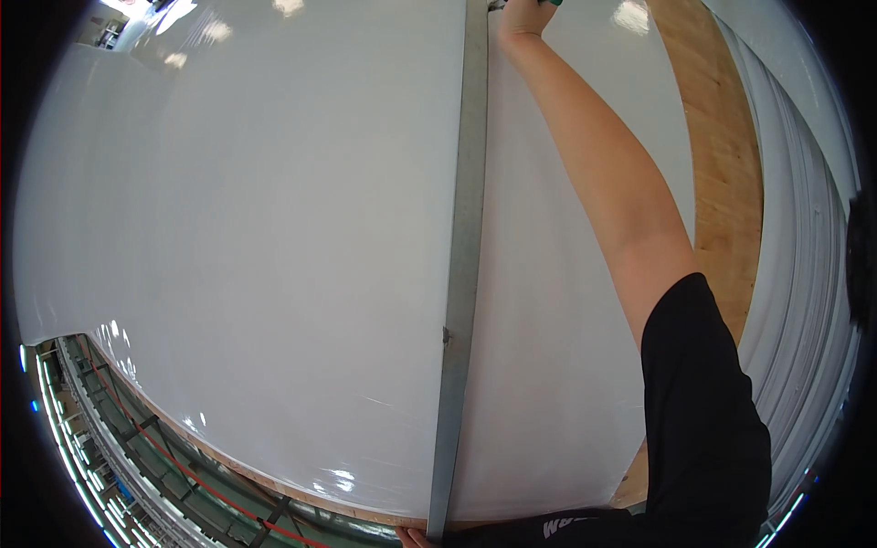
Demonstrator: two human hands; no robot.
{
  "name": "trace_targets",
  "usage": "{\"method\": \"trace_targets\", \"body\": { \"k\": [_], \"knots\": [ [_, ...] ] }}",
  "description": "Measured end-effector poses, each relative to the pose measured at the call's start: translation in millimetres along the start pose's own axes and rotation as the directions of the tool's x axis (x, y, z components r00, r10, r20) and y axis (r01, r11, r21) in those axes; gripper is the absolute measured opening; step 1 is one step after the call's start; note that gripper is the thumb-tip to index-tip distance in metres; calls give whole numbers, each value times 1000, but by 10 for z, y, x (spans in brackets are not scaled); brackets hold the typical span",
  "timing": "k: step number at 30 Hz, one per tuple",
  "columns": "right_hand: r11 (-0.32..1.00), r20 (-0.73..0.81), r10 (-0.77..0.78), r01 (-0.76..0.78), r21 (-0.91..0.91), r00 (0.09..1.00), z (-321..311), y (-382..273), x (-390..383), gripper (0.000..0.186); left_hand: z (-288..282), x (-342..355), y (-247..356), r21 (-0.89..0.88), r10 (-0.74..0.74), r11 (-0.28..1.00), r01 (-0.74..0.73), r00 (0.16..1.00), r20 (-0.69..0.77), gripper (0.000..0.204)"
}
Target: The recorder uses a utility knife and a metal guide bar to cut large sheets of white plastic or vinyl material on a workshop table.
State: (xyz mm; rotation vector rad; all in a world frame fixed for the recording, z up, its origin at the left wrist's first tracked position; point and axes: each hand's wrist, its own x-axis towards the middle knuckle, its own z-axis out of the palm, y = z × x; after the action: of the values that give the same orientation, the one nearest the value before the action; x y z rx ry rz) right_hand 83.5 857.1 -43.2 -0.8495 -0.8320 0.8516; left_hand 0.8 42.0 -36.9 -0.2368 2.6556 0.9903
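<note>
Grey metal straightedge [467,210] lies on glossy white sheeting [274,237], running from the wooden bench's [726,164] near edge out the top of view. Left hand [413,538] at its near end, mostly cropped, can't tell grip. Bunched white material [795,237] along bench's right edge. Far up, right hand [525,18] just right of straightedge, green item [554,2] at it; cropped, can't confirm grip.
</note>
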Motion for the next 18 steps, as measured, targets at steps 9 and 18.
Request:
{"method": "trace_targets", "body": {
  "k": [9,18],
  "knots": [
    [976,-3,-17,17,216,1000,-193,-140,-699,36,-299,190,-90,235,-13,970,-69,944,330,61],
    [994,-49,24,-18,112,999,-413,-859,-1922,39,-283,180,39,253,311,866,-431,862,401,37]
  ]
}}
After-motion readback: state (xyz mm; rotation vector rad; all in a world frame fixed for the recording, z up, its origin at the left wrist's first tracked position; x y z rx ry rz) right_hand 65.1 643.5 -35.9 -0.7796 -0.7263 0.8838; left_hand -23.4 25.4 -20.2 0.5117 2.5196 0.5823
